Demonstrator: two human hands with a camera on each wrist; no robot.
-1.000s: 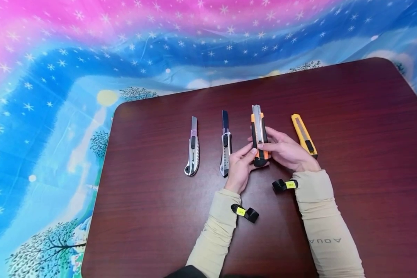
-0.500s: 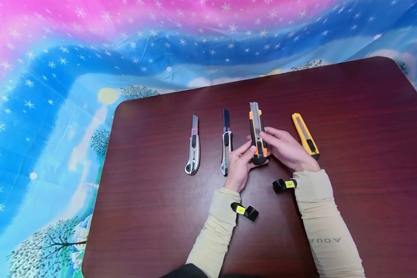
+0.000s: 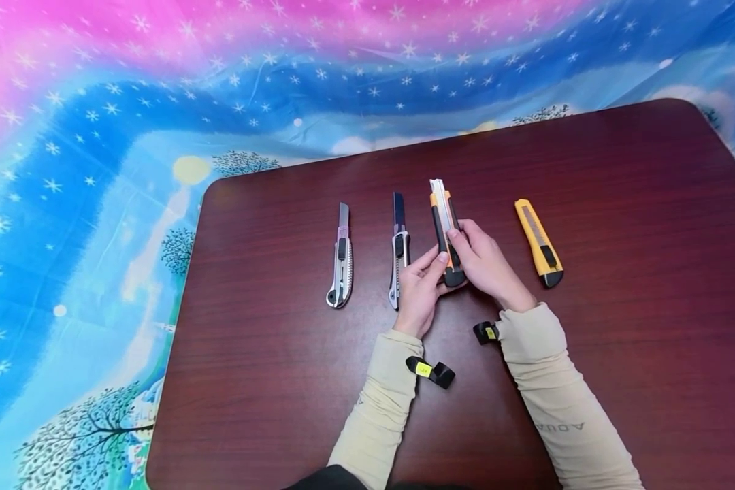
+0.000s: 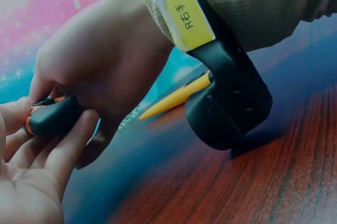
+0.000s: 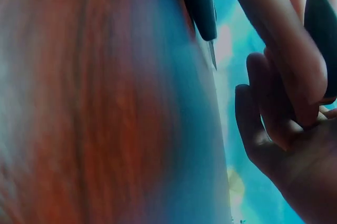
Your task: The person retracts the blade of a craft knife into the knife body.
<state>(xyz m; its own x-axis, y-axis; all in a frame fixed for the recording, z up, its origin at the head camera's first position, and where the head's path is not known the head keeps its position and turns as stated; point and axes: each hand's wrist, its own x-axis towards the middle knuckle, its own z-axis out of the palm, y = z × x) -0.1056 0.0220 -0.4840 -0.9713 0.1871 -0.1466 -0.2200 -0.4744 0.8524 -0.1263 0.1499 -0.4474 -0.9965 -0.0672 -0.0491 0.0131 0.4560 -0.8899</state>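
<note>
An orange and black utility knife (image 3: 444, 216) is held above the table in both hands, its metal blade end pointing away from me. My left hand (image 3: 418, 292) grips the lower handle, thumb on its left edge. From the right, my right hand (image 3: 488, 264) pinches the knife at mid-handle, thumb on the upper face; its other fingers are mostly hidden behind the handle. In the left wrist view, the black butt of the utility knife (image 4: 57, 116) sits between my left fingertips, with my right hand (image 4: 105, 50) beyond it.
Two silver utility knives, the nearer one (image 3: 398, 265) dark-bladed and the other (image 3: 341, 262) farther left, lie on the dark red table (image 3: 269, 374). A yellow utility knife (image 3: 537, 238) lies to the right. A patterned cloth (image 3: 343, 82) hangs behind.
My right hand has moved left and closer round the handle, its thumb now on the upper face. The held knife has shifted left and tilted slightly. My left hand keeps its grip.
</note>
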